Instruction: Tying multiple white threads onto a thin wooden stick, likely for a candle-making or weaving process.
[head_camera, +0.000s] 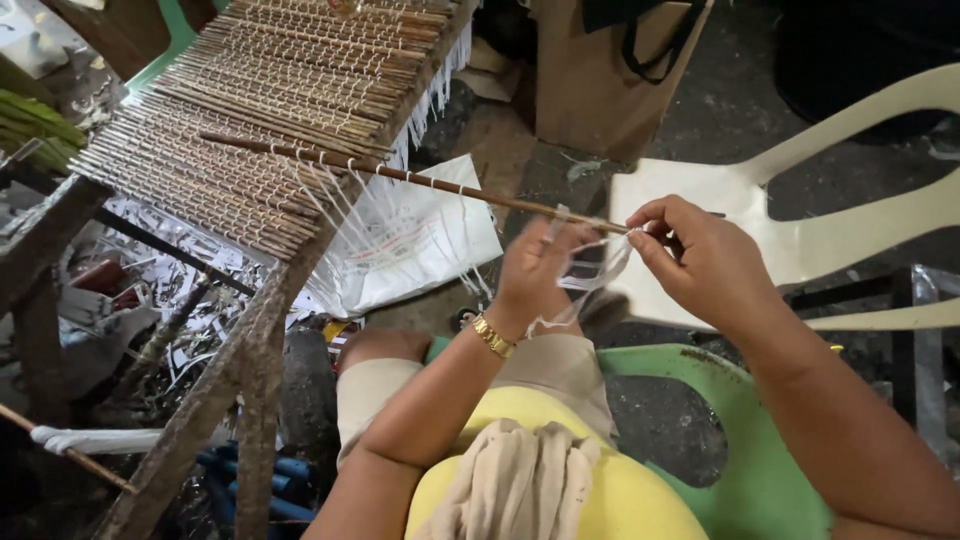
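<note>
Between the two hands, just above the person's lap, runs a thin brown stick whose long axis slants from the upper left, where its far end lies across a mat of bound sticks, down to the lower right, where its near end meets the fingers. White strings hang from the stick and from the mat's edge in loose strands. The right hand is nearest the stick's tip: its thumb and forefinger are pinched together on a loop of white string right at that end, the other fingers curled in. The left hand sits just beside it, a little lower and to the left, fingers bent around more of the same string, a gold wristband on its wrist. Both hands are close to touching. The mat rests on a rough wooden frame at the left. A cream plastic chair stands behind the hands, and a green chair shows under the person.
</note>
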